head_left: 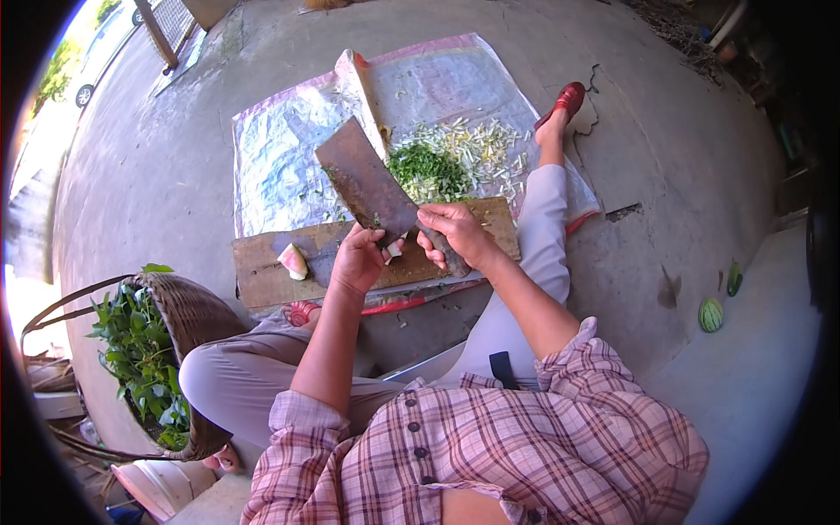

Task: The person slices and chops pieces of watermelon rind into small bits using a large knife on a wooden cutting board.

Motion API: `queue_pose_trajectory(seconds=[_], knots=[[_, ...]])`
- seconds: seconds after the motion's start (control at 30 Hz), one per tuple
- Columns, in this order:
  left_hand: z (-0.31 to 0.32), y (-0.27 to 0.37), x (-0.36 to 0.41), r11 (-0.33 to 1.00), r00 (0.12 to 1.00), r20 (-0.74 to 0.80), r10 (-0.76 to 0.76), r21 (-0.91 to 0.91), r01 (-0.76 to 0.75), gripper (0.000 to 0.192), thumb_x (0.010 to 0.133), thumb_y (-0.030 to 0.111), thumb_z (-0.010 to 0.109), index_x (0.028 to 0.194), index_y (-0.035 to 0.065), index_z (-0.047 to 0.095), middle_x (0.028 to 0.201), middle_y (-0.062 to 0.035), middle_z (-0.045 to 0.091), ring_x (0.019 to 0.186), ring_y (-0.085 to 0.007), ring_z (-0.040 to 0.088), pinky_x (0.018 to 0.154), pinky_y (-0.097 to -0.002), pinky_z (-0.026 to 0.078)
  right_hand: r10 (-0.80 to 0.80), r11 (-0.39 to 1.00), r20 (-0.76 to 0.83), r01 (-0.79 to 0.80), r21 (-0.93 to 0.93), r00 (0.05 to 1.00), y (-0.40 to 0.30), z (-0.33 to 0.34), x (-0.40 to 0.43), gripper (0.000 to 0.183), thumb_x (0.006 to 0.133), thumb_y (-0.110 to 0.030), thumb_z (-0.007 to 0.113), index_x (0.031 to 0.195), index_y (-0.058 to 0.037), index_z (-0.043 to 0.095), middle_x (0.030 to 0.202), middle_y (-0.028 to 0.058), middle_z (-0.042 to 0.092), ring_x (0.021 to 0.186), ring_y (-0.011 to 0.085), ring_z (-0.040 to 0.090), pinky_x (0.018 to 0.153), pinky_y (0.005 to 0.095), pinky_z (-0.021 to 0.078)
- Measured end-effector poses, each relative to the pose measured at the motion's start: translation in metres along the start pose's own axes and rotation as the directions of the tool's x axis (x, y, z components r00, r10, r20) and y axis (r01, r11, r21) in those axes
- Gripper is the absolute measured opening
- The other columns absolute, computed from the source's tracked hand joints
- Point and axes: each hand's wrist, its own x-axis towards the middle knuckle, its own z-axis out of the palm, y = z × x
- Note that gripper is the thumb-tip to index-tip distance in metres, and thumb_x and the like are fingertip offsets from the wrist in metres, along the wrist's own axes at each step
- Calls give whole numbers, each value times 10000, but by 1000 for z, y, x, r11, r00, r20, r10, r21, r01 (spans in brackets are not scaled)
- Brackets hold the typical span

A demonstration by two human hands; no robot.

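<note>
My right hand (456, 233) grips the dark handle of a cleaver (371, 180) whose broad, rusty blade tilts up and left over a wooden board (269, 272). Bits of green cling to the blade. My left hand (361, 259) pinches the blade's lower edge near the handle, thumb in front. A small whitish piece (394, 250) shows by its fingertips; whether the hand holds it is unclear. On the board's left part lies a wedge of watermelon (293, 262) with pale rind. Beyond the board, chopped green leaves (430, 174) and pale cut pieces (489, 147) are heaped on a plastic sheet (275, 164).
A woven basket (197, 308) full of leafy greens (144, 354) leans by my left knee, above a white bucket (164, 485). My right leg (548, 216) stretches along the board's right end. Two small striped melons (710, 315) lie on the concrete floor (630, 262) at right.
</note>
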Motion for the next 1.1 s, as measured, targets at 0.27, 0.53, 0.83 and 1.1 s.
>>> queue_pose_trajectory(seconds=[0.27,0.53,0.83,1.1], knots=[[-7,-4,9,996,987,-159,-10,84,23,272,1001,83,541,1265,25,506,1121,-134,628,1011,-287,667,893,-455,582,-145,988,-52,142,-58,988,-2,-19,-14,238,1051,-247,535,937,-45,587,665,46,573,490,119,533,417,283,441],[-5,-11,22,992,941,-338,-6,120,49,294,1068,188,453,1279,-14,484,1098,-171,636,953,-287,682,800,-403,598,-207,920,-188,125,-372,960,6,-25,-44,349,1047,-239,556,1285,6,625,642,13,569,480,73,511,420,261,414],[-7,-25,35,967,863,-488,129,254,-2,218,1044,101,432,1223,-10,485,1078,-174,654,911,-279,692,768,-405,614,-222,853,-219,80,-516,950,11,-24,-60,350,1035,-236,576,1319,-39,637,634,-14,567,479,54,504,435,242,417],[-13,-22,30,976,880,-466,94,218,11,194,999,80,542,1161,-24,516,974,-118,664,792,-230,696,724,-346,620,-220,839,-235,61,-540,947,13,-23,-66,342,1034,-210,573,1321,-33,634,631,-17,563,486,58,512,443,251,433]])
